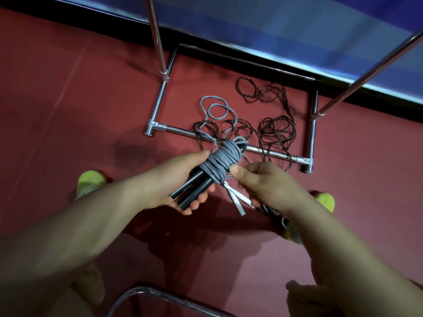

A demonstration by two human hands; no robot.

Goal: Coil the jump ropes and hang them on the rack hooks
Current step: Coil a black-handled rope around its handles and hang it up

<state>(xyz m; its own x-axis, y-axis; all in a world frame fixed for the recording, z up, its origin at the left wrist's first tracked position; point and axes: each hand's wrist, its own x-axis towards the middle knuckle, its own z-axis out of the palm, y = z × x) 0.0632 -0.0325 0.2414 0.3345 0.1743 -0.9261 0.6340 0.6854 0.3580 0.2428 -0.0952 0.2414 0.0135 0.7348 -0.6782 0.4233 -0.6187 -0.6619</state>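
The left hand (183,179) grips two black handles (194,186); the grey rope (223,160) is wound around them. The right hand (258,181) pinches its loose part. The rope looks light, bendy and a little slippery, so hold the handles. Beyond the hands, rack bars (274,154) and dark ropes (277,129) crowd the floor.
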